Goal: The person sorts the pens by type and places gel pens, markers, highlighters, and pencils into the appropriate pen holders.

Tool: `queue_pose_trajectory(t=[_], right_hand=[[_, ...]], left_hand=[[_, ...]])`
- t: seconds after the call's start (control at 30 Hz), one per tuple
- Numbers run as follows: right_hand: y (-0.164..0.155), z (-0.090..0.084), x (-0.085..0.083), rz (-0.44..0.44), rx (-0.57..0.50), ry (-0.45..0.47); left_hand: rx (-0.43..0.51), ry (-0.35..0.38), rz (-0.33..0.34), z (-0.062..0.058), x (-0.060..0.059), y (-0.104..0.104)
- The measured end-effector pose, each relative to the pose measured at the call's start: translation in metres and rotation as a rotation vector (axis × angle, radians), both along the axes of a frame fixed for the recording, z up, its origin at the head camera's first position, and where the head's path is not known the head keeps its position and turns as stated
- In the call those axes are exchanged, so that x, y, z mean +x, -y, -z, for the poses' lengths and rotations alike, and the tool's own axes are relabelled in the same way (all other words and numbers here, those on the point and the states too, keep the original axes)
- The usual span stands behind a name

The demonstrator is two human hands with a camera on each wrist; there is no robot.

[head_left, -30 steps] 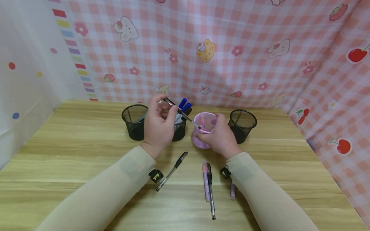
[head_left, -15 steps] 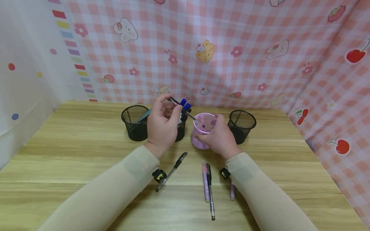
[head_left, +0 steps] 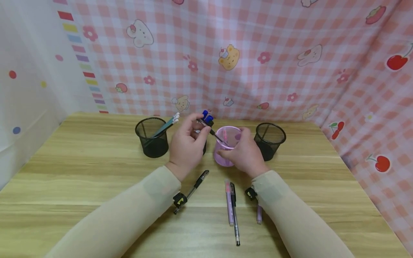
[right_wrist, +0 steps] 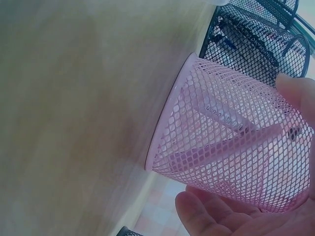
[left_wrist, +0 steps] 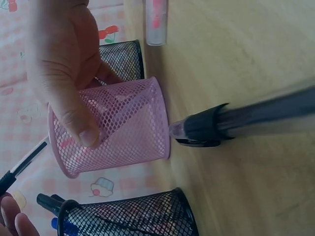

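My left hand (head_left: pixel 188 145) pinches a gel pen with a black grip (head_left: pixel 217 135), tilted down to the right. The pen's lower end reaches over the rim into the pink mesh pen cup (head_left: pixel 222 157). With thumb and fingers around its side, my right hand (head_left: pixel 249 154) grips that cup, which stands upright on the table. Through the mesh, the right wrist view shows a pink highlighter (right_wrist: pixel 226 147) inside the cup. Behind my left hand, a black mesh cup (left_wrist: pixel 133 216) with blue-capped markers (head_left: pixel 206 117) is mostly hidden in the head view.
A black mesh cup (head_left: pixel 155 147) at left holds teal pencils (head_left: pixel 167 125); another black mesh cup (head_left: pixel 269 141) stands right. On the wooden table (head_left: pixel 96 179) lie a pen (head_left: pixel 200 179), a highlighter (head_left: pixel 229 206), a second pen (head_left: pixel 236 224) and a purple-bodied one (head_left: pixel 259 214) partly under my right wrist.
My left hand has moved right and slightly down, carrying the gel pen's end further into the pink cup. The teal pencils have come into view. My right hand stays on the cup.
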State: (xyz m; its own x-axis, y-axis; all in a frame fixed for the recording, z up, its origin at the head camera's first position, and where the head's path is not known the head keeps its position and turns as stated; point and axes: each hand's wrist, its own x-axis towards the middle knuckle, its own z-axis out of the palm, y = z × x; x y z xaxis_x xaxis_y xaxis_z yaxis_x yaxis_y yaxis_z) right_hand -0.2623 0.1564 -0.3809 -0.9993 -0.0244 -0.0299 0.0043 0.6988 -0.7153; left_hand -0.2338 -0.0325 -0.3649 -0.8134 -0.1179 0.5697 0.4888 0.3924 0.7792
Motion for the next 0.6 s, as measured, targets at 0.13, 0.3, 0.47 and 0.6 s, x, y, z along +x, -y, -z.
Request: queue_pose_trajectory(t=[0.13, 0.3, 0.47, 0.6], right_hand=[[0.0000, 0.0004, -0.0006, 0.001, 0.000, 0.001], [0.0004, 0.0012, -0.0009, 0.001, -0.003, 0.001], [0.0004, 0.0006, -0.0005, 0.005, 0.000, -0.002], [0.0001, -0.0002, -0.0005, 0.006, 0.005, -0.001]], left_hand=[[-0.039, 0.013, -0.003, 0.0027, 0.0007, -0.0005], [-0.087, 0.061, 0.015, 0.0065, 0.0018, -0.0007], [-0.115, 0.097, 0.025, 0.0088, 0.0026, -0.0012], [-0.142, 0.118, 0.022, 0.0092, 0.0026, -0.0013]])
